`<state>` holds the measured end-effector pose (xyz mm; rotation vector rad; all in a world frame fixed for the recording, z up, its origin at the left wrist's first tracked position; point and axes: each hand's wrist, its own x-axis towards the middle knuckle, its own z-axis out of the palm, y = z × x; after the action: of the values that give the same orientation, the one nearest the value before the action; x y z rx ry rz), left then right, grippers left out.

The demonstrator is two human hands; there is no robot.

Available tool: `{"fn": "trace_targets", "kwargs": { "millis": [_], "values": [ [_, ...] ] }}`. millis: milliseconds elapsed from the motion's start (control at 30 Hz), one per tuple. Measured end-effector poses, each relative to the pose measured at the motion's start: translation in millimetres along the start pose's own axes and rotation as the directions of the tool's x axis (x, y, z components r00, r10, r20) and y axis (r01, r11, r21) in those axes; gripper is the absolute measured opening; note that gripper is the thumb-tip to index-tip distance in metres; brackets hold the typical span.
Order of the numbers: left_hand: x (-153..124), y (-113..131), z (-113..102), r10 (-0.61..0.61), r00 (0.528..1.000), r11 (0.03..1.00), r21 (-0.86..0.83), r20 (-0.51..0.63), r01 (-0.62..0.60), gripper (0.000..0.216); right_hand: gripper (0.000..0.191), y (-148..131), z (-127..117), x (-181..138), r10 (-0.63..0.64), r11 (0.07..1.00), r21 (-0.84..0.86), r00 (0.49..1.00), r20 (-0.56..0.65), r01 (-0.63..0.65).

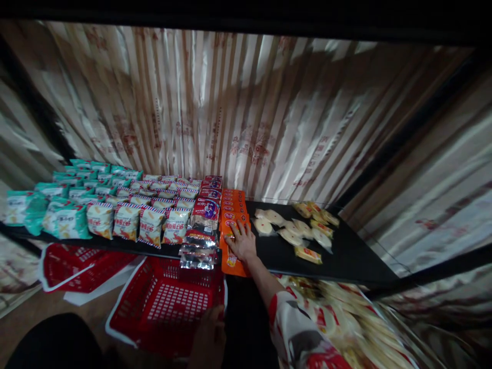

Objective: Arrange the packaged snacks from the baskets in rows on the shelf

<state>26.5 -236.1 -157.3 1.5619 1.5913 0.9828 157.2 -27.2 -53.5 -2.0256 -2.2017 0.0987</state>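
Right hand (pixel 245 247) laid flat on the orange packets (pixel 233 210)

Nearest, below and left of the orange packets, the left hand (pixel 209 333) is dim beside a red basket (pixel 180 297); whether it grips the basket, I cannot tell. The basket sits lower than the packets, to their left. Bagged pale goods (pixel 346 328) lie lower, to their right.

The orange packets run front to back along the black shelf (pixel 353 261), poking past its front edge. The right hand rests on their near part, fingers spread, clenched around nothing visible.

Just left of the orange packets are dark red packets (pixel 206 207), then striped bags (pixel 149 223), then teal bags (pixel 67 218). To their right lie round white packs (pixel 292 233) and yellow packs (pixel 313 210). Behind them hangs a curtain (pixel 246 113).
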Motion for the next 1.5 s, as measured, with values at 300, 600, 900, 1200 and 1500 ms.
{"fn": "trace_targets", "kwargs": {
  "millis": [300,600,900,1200,1500],
  "values": [
    [-4,4,5,-0.016,0.996,0.998,-0.062,-0.088,0.011,0.040,0.061,-1,-1,0,0.007,1.000,0.009,1.000,0.005,-0.007],
    [-13,14,11,-0.025,0.992,0.991,-0.134,-0.122,0.009,0.040,0.062,-2,-5,-1,0.006,1.000,-0.013,0.999,0.038,-0.006],
    [-28,22,30,-0.160,0.978,0.956,-0.269,-0.137,0.119,0.039,0.061,-2,-3,-2,0.004,1.000,-0.007,1.000,0.021,-0.004],
    [-71,44,58,-0.434,0.881,0.820,-0.489,-0.190,0.298,0.037,0.063,-1,1,-4,0.000,1.000,-0.012,0.999,0.049,0.001],
    [-88,65,70,-0.440,0.785,0.875,-0.403,-0.436,0.267,0.031,0.066,1,2,-5,-0.032,0.997,0.074,0.999,0.043,0.028]
  ]
}}
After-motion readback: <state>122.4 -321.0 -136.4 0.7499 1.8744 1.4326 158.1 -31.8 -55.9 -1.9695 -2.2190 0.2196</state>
